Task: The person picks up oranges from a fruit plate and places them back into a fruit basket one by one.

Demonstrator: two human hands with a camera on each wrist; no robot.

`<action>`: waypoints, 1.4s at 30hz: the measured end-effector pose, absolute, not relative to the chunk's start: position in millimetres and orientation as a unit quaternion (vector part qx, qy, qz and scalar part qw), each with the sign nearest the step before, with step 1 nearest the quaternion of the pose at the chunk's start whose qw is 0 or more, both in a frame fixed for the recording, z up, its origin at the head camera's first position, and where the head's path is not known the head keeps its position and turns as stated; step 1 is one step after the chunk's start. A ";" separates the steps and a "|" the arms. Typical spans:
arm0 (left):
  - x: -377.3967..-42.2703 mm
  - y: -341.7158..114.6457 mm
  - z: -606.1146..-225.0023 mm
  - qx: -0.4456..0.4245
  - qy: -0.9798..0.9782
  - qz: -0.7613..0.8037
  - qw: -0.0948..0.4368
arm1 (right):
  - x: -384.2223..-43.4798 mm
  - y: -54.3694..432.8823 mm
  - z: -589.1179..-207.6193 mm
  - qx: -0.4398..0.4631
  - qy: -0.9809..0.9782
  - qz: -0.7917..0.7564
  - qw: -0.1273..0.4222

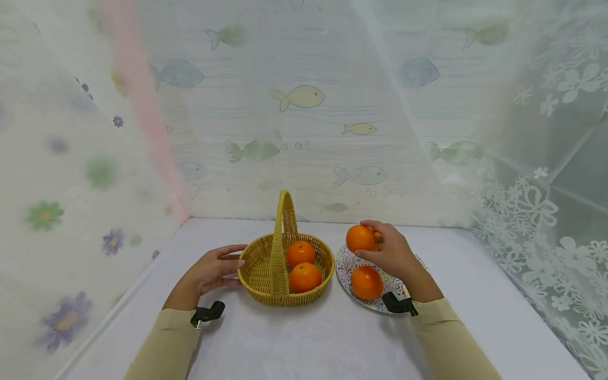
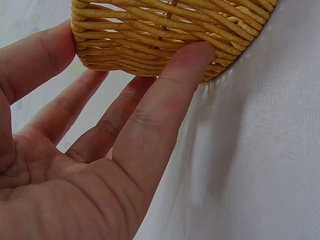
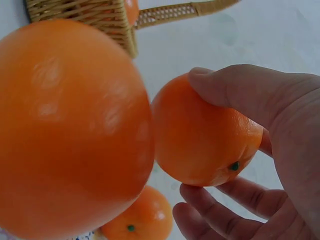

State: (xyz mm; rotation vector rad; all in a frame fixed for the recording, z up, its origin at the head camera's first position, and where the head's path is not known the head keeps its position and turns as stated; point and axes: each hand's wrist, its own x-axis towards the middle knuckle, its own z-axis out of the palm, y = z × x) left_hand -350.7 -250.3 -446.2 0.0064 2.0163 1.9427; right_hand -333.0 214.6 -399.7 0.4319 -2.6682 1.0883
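My left hand (image 1: 216, 270) reaches to the left end of a yellow wicker basket (image 1: 285, 300), its fingers spread and fairly straight. In the left wrist view, fingertips touch the woven wall (image 2: 150, 42) from outside. Two oranges, a rear one (image 1: 301, 254) and a front one (image 1: 305, 278), lie in the basket's right half. My right hand (image 1: 393, 253) holds an orange (image 1: 360, 238) between thumb and fingers, above the patterned plate (image 1: 343, 272). A near orange (image 1: 367, 282) sits on the plate. Another orange (image 1: 378, 238) is partly hidden behind the right hand.
The basket's tall arched handle (image 1: 279, 237) rises between the two hands. A white cloth (image 1: 294, 343) covers the table. Behind it hangs a fish-print curtain (image 1: 309, 158), with a flowered curtain (image 1: 71, 237) along the left and a lace-patterned one (image 1: 537, 221) on the right.
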 end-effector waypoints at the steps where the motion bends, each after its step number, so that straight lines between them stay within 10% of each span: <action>1: -350.3 -250.5 -445.9 0.005 0.710 0.684 0.170 | -333.0 212.5 -398.2 0.149 -0.910 0.369 0.116; 42: -351.0 -252.2 -449.2 0.009 0.708 0.685 0.173 | -330.6 125.6 -384.5 0.224 -0.919 0.314 0.076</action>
